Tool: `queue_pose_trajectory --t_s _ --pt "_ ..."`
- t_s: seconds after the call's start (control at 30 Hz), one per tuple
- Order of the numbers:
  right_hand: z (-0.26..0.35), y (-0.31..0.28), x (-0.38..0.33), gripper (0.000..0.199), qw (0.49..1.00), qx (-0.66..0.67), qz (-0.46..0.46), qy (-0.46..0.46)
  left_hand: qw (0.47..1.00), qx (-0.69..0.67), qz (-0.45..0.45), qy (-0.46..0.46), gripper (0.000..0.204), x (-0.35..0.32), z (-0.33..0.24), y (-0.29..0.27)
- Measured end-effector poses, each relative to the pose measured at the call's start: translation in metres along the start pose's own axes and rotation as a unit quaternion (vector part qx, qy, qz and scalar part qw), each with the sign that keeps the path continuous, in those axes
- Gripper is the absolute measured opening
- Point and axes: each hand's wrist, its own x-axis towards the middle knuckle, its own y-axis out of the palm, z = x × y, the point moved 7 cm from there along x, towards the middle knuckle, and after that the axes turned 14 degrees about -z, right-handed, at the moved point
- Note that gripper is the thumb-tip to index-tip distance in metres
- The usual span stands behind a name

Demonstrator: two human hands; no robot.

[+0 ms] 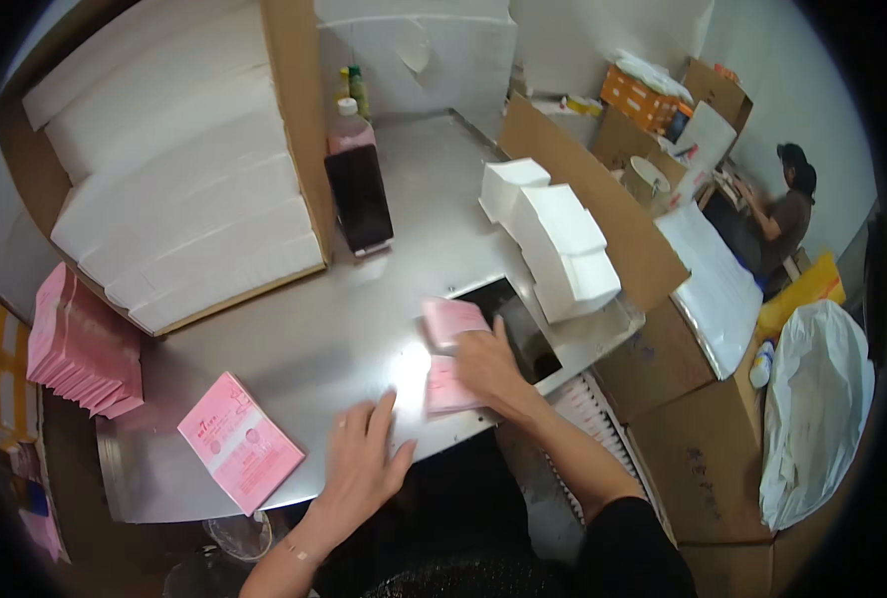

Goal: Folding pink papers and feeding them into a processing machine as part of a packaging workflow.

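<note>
Head view: left hand (362, 453) open, fingers loosely spread, at front edge of counter (359, 334). Right hand (488, 371) blurred, laid over two pink packs (452, 319), just beside dark hole (506, 307) in counter; cannot tell if gripping. To left, lone pink pack (242, 442) flat on counter; pink row (77, 344) at counter's far left end. Farther back, phone (359, 197) propped upright in front of bottle (350, 132). Beyond hole, white stacks (568, 239) beside cardboard flap (628, 214). At back left, carton (292, 110) of white bundles (184, 164).
</note>
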Motion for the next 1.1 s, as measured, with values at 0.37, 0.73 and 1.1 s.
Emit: queue_pose_trajectory --t_s 0.37,0.73,1.1 --pt "-0.073 -0.155 0.000 0.014 0.925 -0.223 -0.295 0.084 0.928 0.337 -0.086 -0.135 0.024 -0.040 0.073 -0.124" --pt "-0.116 -0.146 -0.012 0.032 0.911 -0.143 -0.359 0.144 0.995 -0.047 -0.007 0.092 0.027 0.001 -0.008 0.024" --pt "0.088 -0.056 -0.019 0.018 0.977 0.063 -0.066 -0.192 0.995 0.094 -0.015 -0.010 0.073 0.010 -0.007 0.036"
